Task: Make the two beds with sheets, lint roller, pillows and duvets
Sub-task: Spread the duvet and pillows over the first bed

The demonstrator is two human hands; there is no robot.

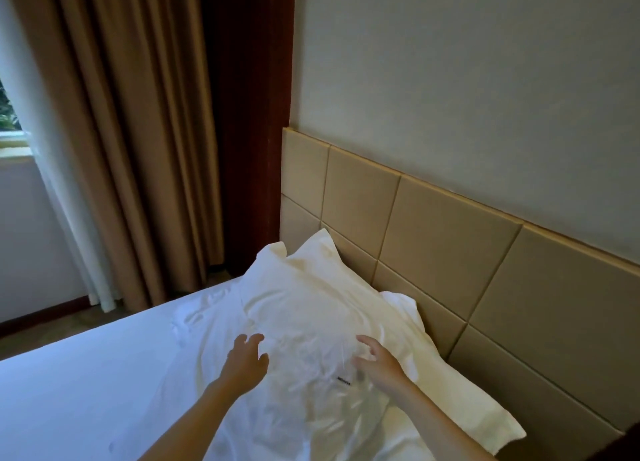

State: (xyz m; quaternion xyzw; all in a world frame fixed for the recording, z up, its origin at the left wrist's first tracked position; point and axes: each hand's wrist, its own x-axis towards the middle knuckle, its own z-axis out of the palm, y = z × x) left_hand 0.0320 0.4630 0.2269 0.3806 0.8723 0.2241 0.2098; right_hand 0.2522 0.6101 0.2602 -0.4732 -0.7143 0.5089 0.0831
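- Wall (467, 80): plain, pale grey-green, rises straight above the headboard.
- Curtain (121, 149): tan, heavy folds, hangs to the floor well left of the headboard. A dark wood panel (252, 131) stands btwn the two, touching the headboard's left edge.
- Headboard (450, 253): beige padded squares in two rows, runs from centre to the right edge of view.
- Sheet (86, 391): white, spread flat over the bed, in front of and left of the headboard. A few creases at the end nearest it.
- Lower pillow (467, 401): white, lies on the sheet w/ its long side up against the headboard's base.
- Top pillow (311, 315): white, rumpled, lies on the lower pillow, just in front of the headboard. Far corners lean on its left-hand squares.
- Sheer curtain (65, 218): thin, white, further left of the headboard than the tan one.
- Window (10, 114): only a sliver shows, far left of the headboard, greenery outside.
- L hand (244, 358): over the top pillow's near left part, on the side away from the headboard. Fingers spread, loosely bent, nothing in its grasp. Can't tell if fingertips touch the fabric.
- R hand (379, 362): over the same pillow, on the side nearer the headboard. Fingers spread and half bent, grasping nothing. Contact w/ the fabric unclear too.
- Label (344, 381): tiny dark tag on the top pillow, btwn the hands. Text too small to read.
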